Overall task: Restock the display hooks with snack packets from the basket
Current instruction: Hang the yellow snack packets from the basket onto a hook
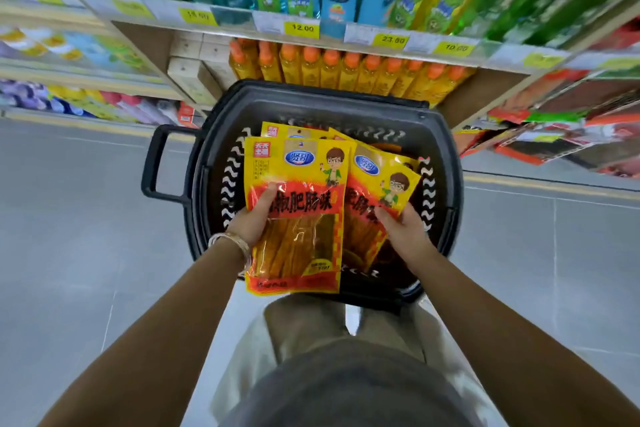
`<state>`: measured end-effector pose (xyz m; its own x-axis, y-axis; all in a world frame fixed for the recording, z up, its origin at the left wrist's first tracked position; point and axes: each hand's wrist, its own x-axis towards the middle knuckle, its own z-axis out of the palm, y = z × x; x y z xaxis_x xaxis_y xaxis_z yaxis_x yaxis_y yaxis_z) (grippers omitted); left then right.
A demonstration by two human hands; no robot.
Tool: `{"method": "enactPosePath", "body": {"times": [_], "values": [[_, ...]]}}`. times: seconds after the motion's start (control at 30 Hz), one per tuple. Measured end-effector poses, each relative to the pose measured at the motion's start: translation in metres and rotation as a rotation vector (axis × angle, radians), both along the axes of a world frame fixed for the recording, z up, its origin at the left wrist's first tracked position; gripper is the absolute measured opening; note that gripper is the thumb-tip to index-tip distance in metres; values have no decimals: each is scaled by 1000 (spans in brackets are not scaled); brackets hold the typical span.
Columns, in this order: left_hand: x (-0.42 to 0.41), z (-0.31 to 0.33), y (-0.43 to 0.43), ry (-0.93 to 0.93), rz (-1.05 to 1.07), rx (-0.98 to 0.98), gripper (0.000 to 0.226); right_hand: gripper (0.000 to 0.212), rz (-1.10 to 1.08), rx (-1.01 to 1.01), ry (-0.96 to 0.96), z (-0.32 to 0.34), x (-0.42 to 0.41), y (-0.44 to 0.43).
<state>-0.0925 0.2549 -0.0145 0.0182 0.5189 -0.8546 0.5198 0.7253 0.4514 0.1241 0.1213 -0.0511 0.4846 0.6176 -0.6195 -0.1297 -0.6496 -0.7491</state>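
Head view, glossy flat packets (297, 170), slotted plastic basket (329, 102)

One head-worn wide-angle view looks steeply down, close over the basket (311, 104), facing the shelves (239, 15)

Shelf price tags (301, 28) 12.00 and 23.80, snack packet (301, 166) "肥肠味"
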Motion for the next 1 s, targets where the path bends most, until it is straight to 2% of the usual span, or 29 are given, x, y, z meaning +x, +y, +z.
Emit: {"method": "enactPosePath", "body": {"times": [0.07,0.1,0.2,0.3,0.4,0.5,0.57,0.63,0.77,0.9,0.97,1.0], "values": [[15,15,-5,5,-39,138,58,10,-20,63,-28,17,14,-13],[24,23,-8,-6,-70,193,52,10,-43,94,-48,27,22,-21],[63,47,-21,-52,-162,297,65,17,-136,205,-180,58,54,-50],[116,69,-47,-114,-218,434,49,20,-198,267,-287,87,91,-94],[175,90,-89,-138,-306,523,62,21,-312,310,-404,107,130,-153],[231,102,-141,-153,-306,552,77,35,-387,313,-470,117,167,-218],[265,103,-179,-144,-345,561,79,41,-423,286,-496,115,190,-260],[295,100,-216,-173,-408,584,71,40,-474,248,-522,111,211,-300],[345,95,-275,-297,-610,641,39,40,-523,136,-614,102,248,-365],[397,92,-299,-333,-721,621,43,25,-645,118,-654,108,288,-406],[428,96,-303,-347,-747,632,48,32,-660,127,-714,114,314,-415],[445,100,-304,-368,-738,655,43,34,-671,129,-725,117,329,-418]]}}
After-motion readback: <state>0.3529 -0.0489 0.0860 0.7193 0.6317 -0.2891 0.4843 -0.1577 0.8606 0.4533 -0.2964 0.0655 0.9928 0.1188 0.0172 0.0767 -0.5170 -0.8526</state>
